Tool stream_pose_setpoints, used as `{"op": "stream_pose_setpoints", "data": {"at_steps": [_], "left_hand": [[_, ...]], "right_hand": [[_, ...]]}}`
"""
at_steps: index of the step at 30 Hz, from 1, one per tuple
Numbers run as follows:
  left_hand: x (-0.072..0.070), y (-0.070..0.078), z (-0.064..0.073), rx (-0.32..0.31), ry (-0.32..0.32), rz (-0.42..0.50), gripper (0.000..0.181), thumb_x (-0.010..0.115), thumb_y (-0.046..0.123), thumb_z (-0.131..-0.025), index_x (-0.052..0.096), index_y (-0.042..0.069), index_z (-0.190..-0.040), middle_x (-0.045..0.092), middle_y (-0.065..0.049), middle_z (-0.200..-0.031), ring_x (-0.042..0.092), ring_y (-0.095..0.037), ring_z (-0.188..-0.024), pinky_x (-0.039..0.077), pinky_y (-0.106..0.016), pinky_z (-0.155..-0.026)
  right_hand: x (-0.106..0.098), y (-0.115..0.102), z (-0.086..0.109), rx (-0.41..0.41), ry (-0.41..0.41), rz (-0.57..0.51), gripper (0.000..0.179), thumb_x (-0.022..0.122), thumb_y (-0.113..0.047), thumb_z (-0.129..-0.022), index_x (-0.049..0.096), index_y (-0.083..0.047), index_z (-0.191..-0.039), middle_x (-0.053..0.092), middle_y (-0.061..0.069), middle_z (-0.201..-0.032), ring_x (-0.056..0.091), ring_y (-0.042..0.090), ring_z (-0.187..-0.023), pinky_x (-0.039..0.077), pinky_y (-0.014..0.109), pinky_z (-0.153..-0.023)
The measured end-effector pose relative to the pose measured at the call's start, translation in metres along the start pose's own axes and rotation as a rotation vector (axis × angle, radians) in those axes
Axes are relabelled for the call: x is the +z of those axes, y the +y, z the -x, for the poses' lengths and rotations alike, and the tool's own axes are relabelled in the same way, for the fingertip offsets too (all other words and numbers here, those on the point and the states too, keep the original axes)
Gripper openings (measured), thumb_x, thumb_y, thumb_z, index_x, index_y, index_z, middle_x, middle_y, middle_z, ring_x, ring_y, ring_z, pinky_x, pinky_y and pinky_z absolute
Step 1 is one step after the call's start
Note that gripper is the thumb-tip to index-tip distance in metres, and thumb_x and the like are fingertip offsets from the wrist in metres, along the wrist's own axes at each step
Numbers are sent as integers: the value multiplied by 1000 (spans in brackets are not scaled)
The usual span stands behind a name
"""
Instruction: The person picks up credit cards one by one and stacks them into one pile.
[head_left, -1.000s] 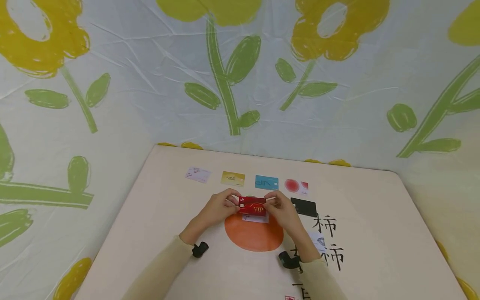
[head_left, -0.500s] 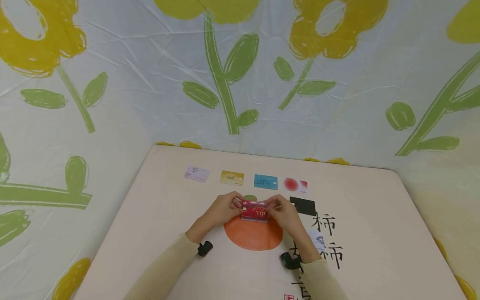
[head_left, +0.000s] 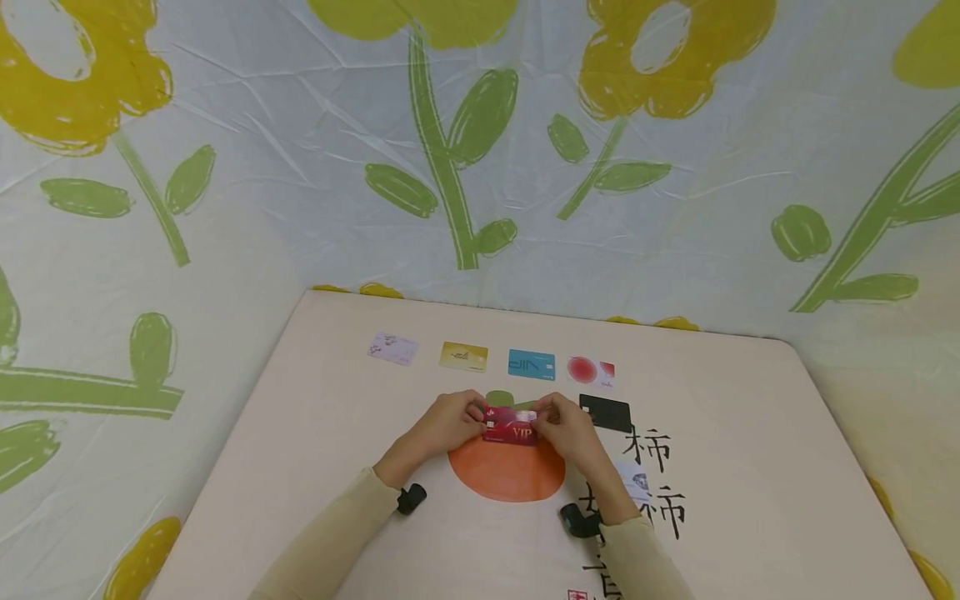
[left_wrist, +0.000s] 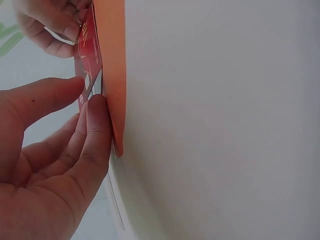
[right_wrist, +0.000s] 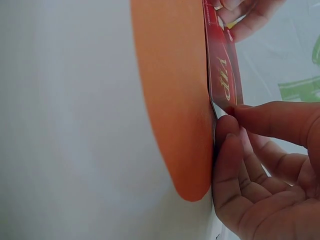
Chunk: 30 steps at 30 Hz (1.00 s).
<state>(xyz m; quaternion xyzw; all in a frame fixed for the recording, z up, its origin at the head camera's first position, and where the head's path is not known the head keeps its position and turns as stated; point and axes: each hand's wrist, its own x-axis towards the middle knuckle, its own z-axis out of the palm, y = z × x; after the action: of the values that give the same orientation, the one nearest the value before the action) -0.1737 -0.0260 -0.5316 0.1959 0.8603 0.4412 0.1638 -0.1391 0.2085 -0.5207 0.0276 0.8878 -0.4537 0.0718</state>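
Observation:
A red card with gold VIP lettering (head_left: 511,427) lies low over the top of the orange printed circle. My left hand (head_left: 447,427) pinches its left end between thumb and fingers. At the opposite end, my right hand (head_left: 567,431) pinches the card the same way. Seen from the left wrist, the red card (left_wrist: 91,47) tilts slightly off the surface, with a thin pale edge beneath it. From the right wrist, a gap shows under the card's corner (right_wrist: 222,80), close to the fingertips. Whatever lies under the card is mostly hidden.
Along the back lie a lilac card (head_left: 393,349), a gold card (head_left: 463,357), a blue card (head_left: 532,364) and a white card with a red circle (head_left: 591,372). A black card (head_left: 605,413) is right of my right hand. Another pale card (head_left: 632,479) is partly behind that wrist.
Both hands have moved slightly toward me with the red card. It now covers the pale patterned card that showed below its edge a second ago.

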Motion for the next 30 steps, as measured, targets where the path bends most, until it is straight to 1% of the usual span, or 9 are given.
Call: {"op": "stream_pose_setpoints", "data": {"at_steps": [7, 11, 16, 19, 30], "left_hand": [[0, 1, -1, -23, -17, -3, 25, 71, 12, -92, 66, 5, -116, 65, 4, -92, 62, -12, -86, 53, -27, -78], [-1, 1, -2, -14, -9, -8, 27, 72, 11, -90, 66, 4, -116, 66, 3, -93, 63, -12, -87, 53, -29, -80], [-1, 2, -2, -28, -8, -14, 31, 71, 12, -91, 65, 2, -120, 67, 1, -96, 63, -13, -88, 53, -31, -81], [0, 2, -2, -39, -11, -14, 31, 71, 12, -92, 65, 2, -121, 67, 1, -97, 62, -14, -89, 53, -31, -81], [-1, 3, -2, -36, -29, 4, 32, 70, 13, -92, 65, 3, -122, 65, 2, -98, 62, -15, -90, 54, -33, -84]], "right_hand": [[0, 1, -1, 6, 0, 25, 20, 68, -4, -92, 63, -4, -111, 63, 5, -91, 59, 23, -87, 57, 39, -79], [1, 1, -2, -1, 3, 30, 19, 68, -3, -93, 63, -4, -111, 63, 5, -90, 58, 23, -85, 57, 38, -78], [1, 1, -2, -6, 6, 34, 19, 70, -2, -92, 64, -4, -110, 64, 5, -90, 59, 23, -85, 57, 38, -78], [1, 1, -2, -3, 5, 38, 20, 70, -2, -91, 64, -4, -110, 65, 5, -91, 59, 23, -86, 57, 38, -78], [1, 1, -1, -4, -6, 24, 20, 69, -2, -92, 64, -4, -111, 66, 5, -92, 61, 24, -89, 57, 40, -80]]}}
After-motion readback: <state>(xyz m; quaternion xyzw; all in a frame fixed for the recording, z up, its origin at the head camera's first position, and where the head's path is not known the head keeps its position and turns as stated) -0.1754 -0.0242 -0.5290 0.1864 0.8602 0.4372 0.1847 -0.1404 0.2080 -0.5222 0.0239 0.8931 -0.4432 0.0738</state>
